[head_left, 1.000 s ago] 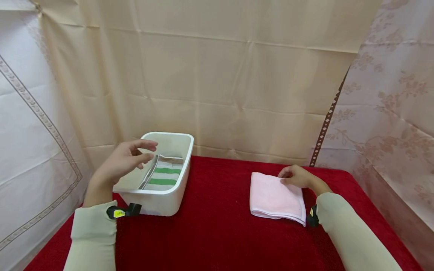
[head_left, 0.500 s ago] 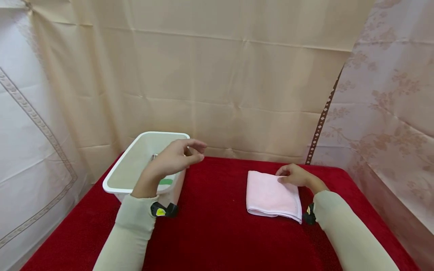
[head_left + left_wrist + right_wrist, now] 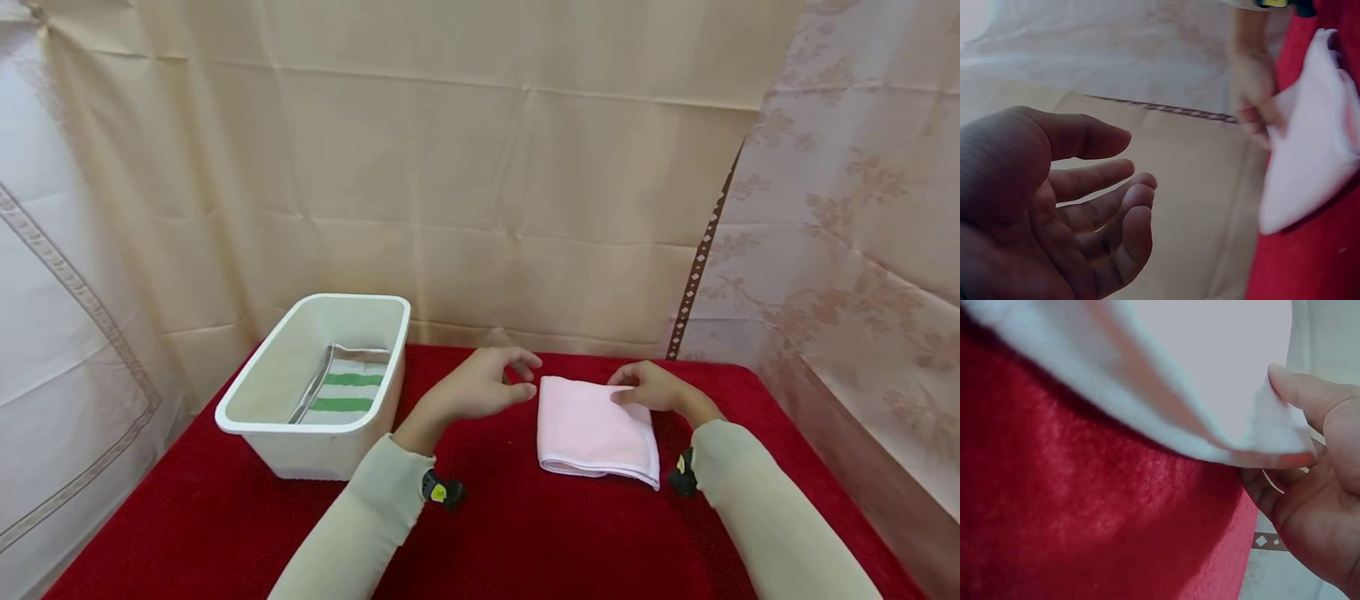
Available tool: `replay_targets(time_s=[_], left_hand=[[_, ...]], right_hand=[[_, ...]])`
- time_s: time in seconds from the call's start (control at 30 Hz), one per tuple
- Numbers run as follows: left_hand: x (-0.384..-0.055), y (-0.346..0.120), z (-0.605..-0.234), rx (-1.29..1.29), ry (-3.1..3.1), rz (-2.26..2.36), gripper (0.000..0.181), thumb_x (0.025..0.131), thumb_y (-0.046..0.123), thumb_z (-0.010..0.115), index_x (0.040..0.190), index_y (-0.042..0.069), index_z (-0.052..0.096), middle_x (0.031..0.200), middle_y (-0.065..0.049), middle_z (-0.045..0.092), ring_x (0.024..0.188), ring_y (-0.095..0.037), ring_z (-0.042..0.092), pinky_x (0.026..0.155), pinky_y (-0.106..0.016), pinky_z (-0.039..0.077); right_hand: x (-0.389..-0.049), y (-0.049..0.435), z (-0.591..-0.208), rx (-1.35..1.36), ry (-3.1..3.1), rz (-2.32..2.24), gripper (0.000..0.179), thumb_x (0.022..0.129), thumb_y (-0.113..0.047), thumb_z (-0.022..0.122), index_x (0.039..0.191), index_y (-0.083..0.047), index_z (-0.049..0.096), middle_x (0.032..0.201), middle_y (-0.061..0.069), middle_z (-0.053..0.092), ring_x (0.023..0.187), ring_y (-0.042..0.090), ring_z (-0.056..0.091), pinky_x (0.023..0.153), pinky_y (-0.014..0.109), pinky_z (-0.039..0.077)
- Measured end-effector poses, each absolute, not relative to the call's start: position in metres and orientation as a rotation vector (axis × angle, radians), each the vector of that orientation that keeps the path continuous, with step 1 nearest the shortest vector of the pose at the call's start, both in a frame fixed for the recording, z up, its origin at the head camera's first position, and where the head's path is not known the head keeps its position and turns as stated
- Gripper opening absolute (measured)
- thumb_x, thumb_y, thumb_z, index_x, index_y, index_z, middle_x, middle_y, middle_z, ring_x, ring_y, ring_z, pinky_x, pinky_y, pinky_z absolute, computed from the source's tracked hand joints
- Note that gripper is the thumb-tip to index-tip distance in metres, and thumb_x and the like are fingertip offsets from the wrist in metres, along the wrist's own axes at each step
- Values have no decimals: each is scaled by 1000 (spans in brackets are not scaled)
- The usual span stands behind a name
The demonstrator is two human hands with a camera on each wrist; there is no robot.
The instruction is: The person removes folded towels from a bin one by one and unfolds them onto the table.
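From the head view, I pinch the pink cloth (image 3: 594, 432) at its far right corner with my right hand (image 3: 651, 388); it lies near the far edge of the red-covered table (image 3: 502, 542), toward that table's far right corner. My left hand (image 3: 480, 385) hangs just beside the cloth's far left corner, holding nothing.

In the left wrist view, my left thumb and loosely bent fingers leave a wide gap. Were I to lift before that hand grips, I think the folds could swing open, their left side being unsupported.

In the right wrist view, my thumb presses on top, fingers underneath. I can't tell whether every layer is caught; a missed one might slip out. The cloth looks soft and slightly fuzzy, folded in layers, with a pale hem.
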State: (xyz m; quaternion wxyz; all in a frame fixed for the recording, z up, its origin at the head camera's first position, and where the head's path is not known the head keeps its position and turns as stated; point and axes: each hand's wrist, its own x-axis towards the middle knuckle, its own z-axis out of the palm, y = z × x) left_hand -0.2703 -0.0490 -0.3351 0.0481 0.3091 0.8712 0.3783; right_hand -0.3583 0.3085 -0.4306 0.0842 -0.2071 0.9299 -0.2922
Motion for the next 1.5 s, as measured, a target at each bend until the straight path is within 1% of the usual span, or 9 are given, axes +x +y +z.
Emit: replay_targets(time_s=[0.27, 0.4, 0.5, 0.77, 0.87, 1.0, 1.13, 1.3, 1.5], left_hand=[[-279, -14, -371, 798, 2565, 1289, 34, 96, 16, 69, 130, 12, 66, 104, 1, 68, 86, -16, 65, 71, -28, 54], [-281, 1, -391, 574, 2441, 1480, 33, 95, 12, 69, 127, 5, 66, 94, -3, 67, 71, -23, 64, 62, -28, 55], [-282, 11, -404, 358, 2321, 1607, 35, 94, 12, 70, 127, 0, 64, 91, -6, 65, 67, -20, 58, 62, -31, 58], [-290, 20, -422, -9, 2148, 1748, 42, 96, 14, 67, 134, -1, 58, 120, -13, 64, 101, -26, 64, 84, -42, 60], [-293, 19, -427, -65, 2061, 1814, 51, 96, 12, 66, 142, -3, 50, 129, -18, 59, 112, -33, 62, 87, -48, 59], [-295, 18, -432, -137, 1969, 1867, 56, 96, 11, 64, 146, -3, 44, 132, -20, 56, 115, -36, 59, 86, -50, 59], [-297, 18, -435, -168, 1900, 1890, 48, 96, 10, 63, 140, -2, 49, 119, -17, 60, 103, -31, 63, 82, -49, 60], [-297, 17, -438, -164, 1848, 1886, 30, 90, 2, 62, 120, -1, 58, 101, -14, 63, 84, -26, 68, 76, -46, 62], [-294, 14, -437, -163, 1878, 1831, 21, 87, 1, 65, 108, 0, 62, 95, -14, 63, 79, -26, 68, 71, -45, 62]], right_hand=[[-353, 314, -435, -434, 2739, -916, 33, 93, -21, 74, 117, 1, 69, 112, 13, 70, 100, 25, 60, 89, 40, 50], [-348, 316, -433, -324, 2715, -976, 42, 93, -24, 74, 125, 2, 64, 124, 19, 65, 110, 31, 58, 96, 46, 49], [-343, 319, -431, -266, 2668, -1060, 52, 94, -24, 74, 132, 7, 57, 130, 25, 59, 114, 33, 56, 97, 48, 49], [-331, 323, -426, 1, 2420, -1257, 73, 97, -23, 70, 150, 8, 31, 135, 27, 50, 112, 30, 60, 93, 47, 56], [-326, 323, -426, 43, 2350, -1335, 76, 98, -19, 67, 153, 8, 22, 132, 25, 52, 108, 27, 61, 92, 46, 56], [-317, 323, -429, 74, 2257, -1475, 79, 99, -13, 65, 155, 10, 14, 128, 22, 55, 103, 23, 65, 92, 45, 56], [-306, 322, -430, 94, 2158, -1608, 71, 100, -8, 61, 153, 13, 18, 118, 14, 63, 99, 19, 66, 92, 42, 55], [-292, 317, -430, 139, 2071, -1711, 51, 102, -5, 58, 143, 15, 34, 102, 6, 69, 94, 18, 68, 85, 38, 57], [-272, 304, -428, 237, 2014, -1708, 56, 102, -11, 60, 147, 11, 34, 115, 15, 63, 103, 30, 63, 87, 44, 57]])
